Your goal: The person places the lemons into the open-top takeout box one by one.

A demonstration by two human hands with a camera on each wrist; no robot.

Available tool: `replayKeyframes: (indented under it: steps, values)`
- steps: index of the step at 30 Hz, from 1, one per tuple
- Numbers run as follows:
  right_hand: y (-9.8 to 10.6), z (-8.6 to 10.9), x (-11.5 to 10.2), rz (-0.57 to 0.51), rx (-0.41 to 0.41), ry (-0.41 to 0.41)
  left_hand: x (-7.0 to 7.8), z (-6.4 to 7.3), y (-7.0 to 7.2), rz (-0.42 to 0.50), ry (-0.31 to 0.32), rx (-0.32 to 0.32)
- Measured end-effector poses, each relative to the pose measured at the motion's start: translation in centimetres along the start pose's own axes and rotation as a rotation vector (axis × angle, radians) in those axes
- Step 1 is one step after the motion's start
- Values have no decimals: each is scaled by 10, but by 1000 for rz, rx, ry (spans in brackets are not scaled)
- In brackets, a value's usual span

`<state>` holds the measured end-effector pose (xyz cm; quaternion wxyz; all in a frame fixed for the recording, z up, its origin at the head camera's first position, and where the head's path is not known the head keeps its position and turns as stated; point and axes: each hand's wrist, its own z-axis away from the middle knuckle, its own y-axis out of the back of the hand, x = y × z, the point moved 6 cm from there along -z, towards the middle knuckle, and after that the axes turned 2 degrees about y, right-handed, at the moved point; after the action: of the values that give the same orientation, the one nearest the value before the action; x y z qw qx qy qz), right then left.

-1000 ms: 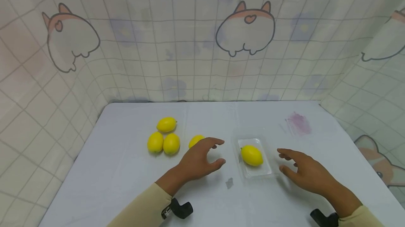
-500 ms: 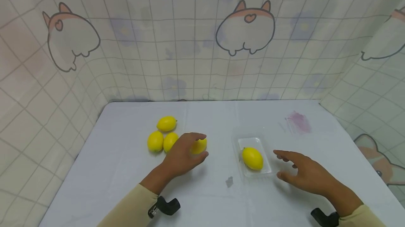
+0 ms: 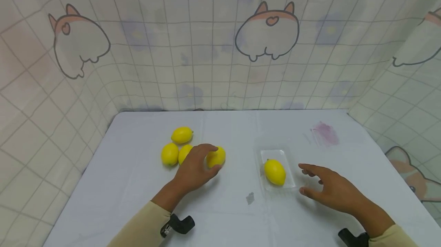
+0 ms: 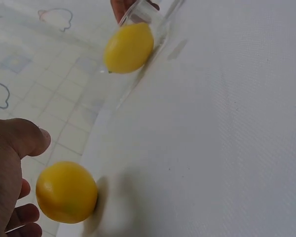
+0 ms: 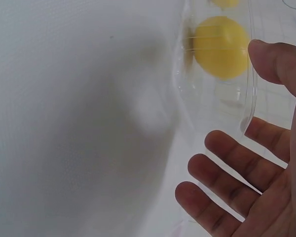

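Note:
My left hand (image 3: 193, 169) is spread around the near side of a lone yellow lemon (image 3: 218, 157) on the white table. In the left wrist view a gap shows between the thumb (image 4: 32, 140) and that lemon (image 4: 66, 193), and the fingers are loosely bent behind it. A second lemon (image 3: 275, 172) lies in a clear plastic box (image 3: 288, 162) to the right. Beside the box's right side is my right hand (image 3: 332, 189), fingers relaxed and holding nothing. The right wrist view has its thumb (image 5: 269, 61) right at the box's clear rim (image 5: 254, 94).
Left of my left hand, three more lemons (image 3: 182, 135) sit close together, one partly hidden by the hand. A grey mark (image 3: 249, 198) and a pink stain (image 3: 325, 134) show on the white cloth (image 3: 234, 128). Patterned curtain (image 3: 206, 48) surrounds the table's back and sides.
My left hand has moved left from beside the box to the lone lemon. The lemon in the box has turned and shifted slightly. My right hand has barely moved.

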<state>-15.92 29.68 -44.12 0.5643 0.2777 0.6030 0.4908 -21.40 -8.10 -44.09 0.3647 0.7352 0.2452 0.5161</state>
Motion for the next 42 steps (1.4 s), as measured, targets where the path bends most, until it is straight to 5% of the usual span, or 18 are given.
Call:
replayKeyframes:
  steps: [18, 42]
  values:
    - [3, 0, -3, 18, 23, 10, -7, -5, -15, 7, 98, -24]
    - [1, 0, 0, -1, 10, -8, -8, -6, -32, 57, 117, -45]
